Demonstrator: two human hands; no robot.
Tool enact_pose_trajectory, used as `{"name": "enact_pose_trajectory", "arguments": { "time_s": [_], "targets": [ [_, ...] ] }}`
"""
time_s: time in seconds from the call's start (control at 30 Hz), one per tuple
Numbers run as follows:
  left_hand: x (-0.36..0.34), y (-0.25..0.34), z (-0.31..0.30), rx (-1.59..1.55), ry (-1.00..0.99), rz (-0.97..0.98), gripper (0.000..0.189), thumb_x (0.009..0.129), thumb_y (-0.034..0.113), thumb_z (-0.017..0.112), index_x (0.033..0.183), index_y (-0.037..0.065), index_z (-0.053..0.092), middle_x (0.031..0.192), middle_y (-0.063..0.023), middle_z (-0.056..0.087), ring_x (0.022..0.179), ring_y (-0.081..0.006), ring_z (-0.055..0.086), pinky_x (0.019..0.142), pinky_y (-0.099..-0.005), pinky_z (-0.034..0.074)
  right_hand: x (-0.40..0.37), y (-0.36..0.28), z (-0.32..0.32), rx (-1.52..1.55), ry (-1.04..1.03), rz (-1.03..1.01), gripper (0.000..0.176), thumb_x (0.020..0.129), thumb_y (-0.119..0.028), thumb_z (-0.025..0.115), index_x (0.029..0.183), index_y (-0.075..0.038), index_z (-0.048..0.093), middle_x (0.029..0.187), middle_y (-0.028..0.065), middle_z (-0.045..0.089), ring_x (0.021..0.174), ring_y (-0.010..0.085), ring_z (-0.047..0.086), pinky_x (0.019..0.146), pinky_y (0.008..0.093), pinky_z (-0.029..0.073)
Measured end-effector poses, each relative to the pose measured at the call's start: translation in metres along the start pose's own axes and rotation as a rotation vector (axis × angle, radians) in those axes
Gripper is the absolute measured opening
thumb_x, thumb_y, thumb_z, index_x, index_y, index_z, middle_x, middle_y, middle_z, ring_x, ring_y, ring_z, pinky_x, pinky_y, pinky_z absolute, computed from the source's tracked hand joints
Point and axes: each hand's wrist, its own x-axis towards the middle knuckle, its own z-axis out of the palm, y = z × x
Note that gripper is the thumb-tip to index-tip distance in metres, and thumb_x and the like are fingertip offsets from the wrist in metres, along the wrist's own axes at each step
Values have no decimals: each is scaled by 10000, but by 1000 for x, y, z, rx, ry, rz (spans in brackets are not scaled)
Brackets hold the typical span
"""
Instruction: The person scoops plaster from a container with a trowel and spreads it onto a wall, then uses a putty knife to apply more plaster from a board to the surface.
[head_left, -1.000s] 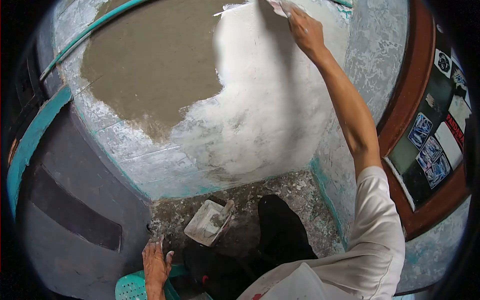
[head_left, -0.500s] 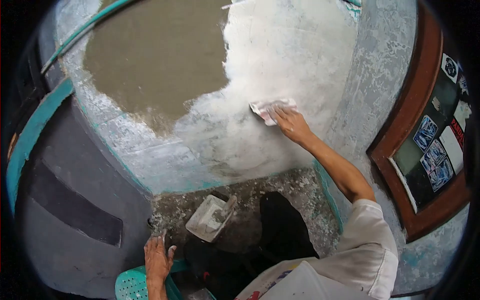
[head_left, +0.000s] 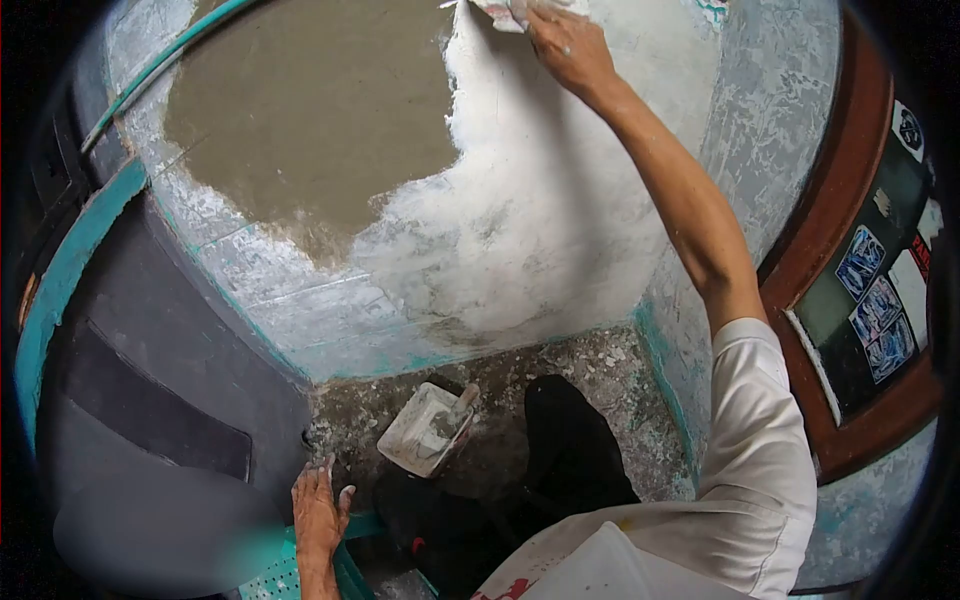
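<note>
My right hand (head_left: 570, 50) is raised at the top of the wall (head_left: 560, 200), its fingers closed around a flat scraper (head_left: 497, 14) smeared with white putty. The scraper lies against the wall near the edge between the white coat and a bare grey-brown patch (head_left: 310, 110). Part of it is cut off by the frame's top. My left hand (head_left: 319, 510) is low beside my leg, fingers stretched out and thumb apart, holding nothing. Below it is a green plastic stool (head_left: 355, 570). A putty-smeared tray (head_left: 425, 430) with a tool's handle across it rests on the floor.
A grey panel with a darker band (head_left: 160, 400) stands to the left, edged by a teal strip (head_left: 75, 260). At right is a brown wooden frame (head_left: 815, 200) around dark glass with stickers. A teal hose (head_left: 170, 60) crosses the upper left. White flakes litter the floor (head_left: 600, 360).
My right hand has moved up the wall with the scraper, from its middle to the top edge, and my arm is stretched further. My left hand stays almost in place.
</note>
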Motion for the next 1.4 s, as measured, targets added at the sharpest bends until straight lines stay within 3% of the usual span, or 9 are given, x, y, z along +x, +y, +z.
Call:
{"name": "enact_pose_trajectory", "arguments": {
  "time_s": [0.03, 0.1, 0.4, 0.73, 0.8, 0.83, 0.93, 1.13, 1.4],
  "targets": [
    [0, 1, -1, -4, -11, -4, 636, 950, 270, 693, 1512, 66, 476, 1409, -265, 562, 1364, -448, 475, 1152, -527, 351, -13, -5, 21, -94, 218, -99, 373, 925, -107, 615, 1297, -100, 643, 1210, 139, 723, 1009, 354, 711, 788, 441, 593],
    [0, 0, -3, -1, -4, 24, 618, 956, 262, 687, 1505, 65, 482, 1414, -257, 562, 1360, -446, 478, 1155, -524, 350, -53, -13, 61, 2, 405, -239, 474, 869, -44, 634, 1338, -111, 644, 1222, 172, 720, 1062, 348, 718, 840, 436, 603],
    [-2, -3, 3, 2, 47, 66, 600, 945, 263, 699, 1466, 40, 501, 1352, -231, 579, 1334, -434, 489, 1130, -519, 365, -265, -98, 71, 189, -214, -160, 485, 871, -41, 616, 1355, -68, 627, 1333, 209, 675, 1151, 357, 701, 896, 440, 605],
    [0, -3, 3, -11, 29, 48, 598, 945, 283, 701, 1443, 13, 509, 1339, -263, 578, 1330, -460, 492, 1122, -532, 367, -27, 39, -59, -125, 230, -58, 402, 964, -113, 566, 1358, -163, 627, 1253, 105, 728, 1010, 300, 734, 732, 427, 607],
    [-1, -13, 13, 2, 38, 56, 600, 944, 287, 703, 1440, 10, 511, 1338, -268, 578, 1328, -462, 494, 1121, -533, 368, 8, 32, -85, 28, -272, 157, 472, 983, -123, 468, 1414, 62, 522, 1381, 264, 593, 1324, 429, 542, 1115, 503, 433],
    [-3, -18, 16, 14, 44, 64, 602, 943, 291, 706, 1437, 7, 513, 1337, -273, 577, 1325, -465, 497, 1120, -533, 369, 6, 42, -67, 31, -277, 160, 472, 983, -123, 468, 1414, 62, 522, 1381, 264, 593, 1324, 429, 542, 1115, 503, 433],
    [-2, -16, 17, 12, 40, 44, 596, 939, 287, 709, 1429, 4, 520, 1336, -270, 576, 1332, -463, 491, 1119, -534, 368, -37, 67, 14, -130, 311, -167, 396, 922, -76, 626, 1313, -132, 657, 1177, 126, 749, 960, 323, 737, 752, 421, 603],
    [0, -9, 5, -9, -13, 36, 637, 936, 317, 698, 1469, 31, 501, 1344, -256, 565, 1302, -446, 499, 1096, -530, 381, -172, -14, 14, 36, -149, -191, 570, 850, 0, 607, 1413, -79, 574, 1335, 156, 681, 1191, 325, 685, 1007, 446, 565],
    [0, -10, 11, -6, 11, 18, 641, 943, 362, 684, 1458, 22, 511, 1351, -265, 558, 1291, -449, 503, 1092, -535, 384, -24, 32, -26, -220, 274, -185, 619, 901, -26, 559, 1512, -23, 462, 1522, 175, 521, 1394, 335, 513, 1118, 429, 469]
  ]
}}
